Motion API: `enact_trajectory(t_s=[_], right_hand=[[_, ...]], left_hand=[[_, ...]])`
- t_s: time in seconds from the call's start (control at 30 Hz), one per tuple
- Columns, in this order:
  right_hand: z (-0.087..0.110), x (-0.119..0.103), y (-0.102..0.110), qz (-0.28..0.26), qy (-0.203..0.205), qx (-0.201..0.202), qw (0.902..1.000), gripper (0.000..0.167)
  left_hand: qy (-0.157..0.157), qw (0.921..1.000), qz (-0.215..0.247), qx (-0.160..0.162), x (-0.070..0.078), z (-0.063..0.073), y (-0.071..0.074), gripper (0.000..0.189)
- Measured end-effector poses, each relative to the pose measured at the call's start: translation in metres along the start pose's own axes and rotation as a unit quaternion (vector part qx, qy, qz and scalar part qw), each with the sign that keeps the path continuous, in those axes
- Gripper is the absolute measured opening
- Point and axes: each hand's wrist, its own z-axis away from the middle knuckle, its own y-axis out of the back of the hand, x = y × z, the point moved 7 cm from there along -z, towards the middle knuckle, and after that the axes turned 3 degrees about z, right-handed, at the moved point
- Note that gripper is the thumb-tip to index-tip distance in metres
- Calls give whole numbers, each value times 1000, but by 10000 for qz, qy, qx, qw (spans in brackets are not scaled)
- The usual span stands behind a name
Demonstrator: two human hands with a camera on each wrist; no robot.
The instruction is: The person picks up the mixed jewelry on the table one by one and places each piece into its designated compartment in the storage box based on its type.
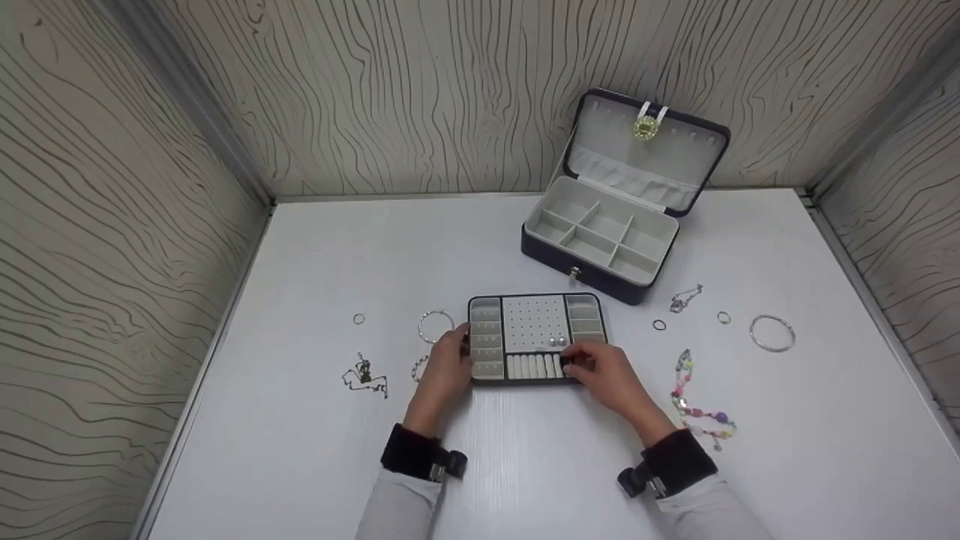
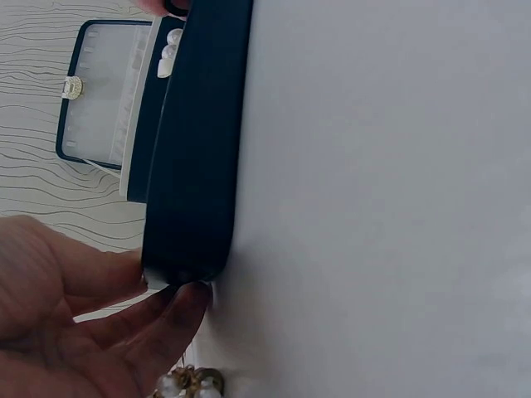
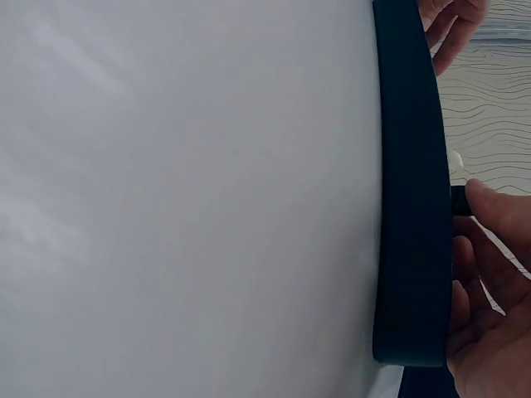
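A jewelry tray (image 1: 534,324) with a dark rim lies on the white table, with a pegboard panel in the middle and small compartments on both sides. My left hand (image 1: 450,360) holds its left end, thumb at the upper edge and fingers against the side (image 2: 187,199). Over the right end of the white ring rolls (image 1: 532,366), my right hand (image 1: 606,369) pinches a small black ring (image 3: 460,201) between thumb and finger. Two pearl earrings (image 1: 557,341) sit at the lower right of the panel. My right fingers hide part of the right compartments.
Behind the tray stands an open jewelry box (image 1: 592,264) with divided compartments. Left of the tray lie a necklace (image 1: 365,376), a ring (image 1: 359,319) and a bracelet (image 1: 421,327). On the right are a beaded bracelet (image 1: 697,412), a bangle (image 1: 772,348), rings (image 1: 659,325) and a silver chain (image 1: 684,300).
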Motion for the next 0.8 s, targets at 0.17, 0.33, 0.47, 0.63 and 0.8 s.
enact_trajectory(t_s=[0.17, 0.33, 0.47, 0.63, 0.8], right_hand=[[-1, -3, -2, 172, 143, 53, 9997, 21], [-1, -4, -3, 275, 212, 121, 9993, 22], [-1, -3, -3, 313, 230, 232, 9990, 22], [0, -3, -2, 400, 305, 287, 9983, 21], [0, -3, -1, 417, 305, 247, 9984, 15]], left_hand=[[-47, 10000, -27, 6, 0, -1, 0, 57], [-89, 10000, -36, 27, 0, -1, 0, 57], [-184, 9998, -32, 41, 1, -1, 1, 57], [-112, 9998, -121, 92, 1, 1, 2, 57], [-132, 9997, -152, 132, 1, 1, 1, 56]])
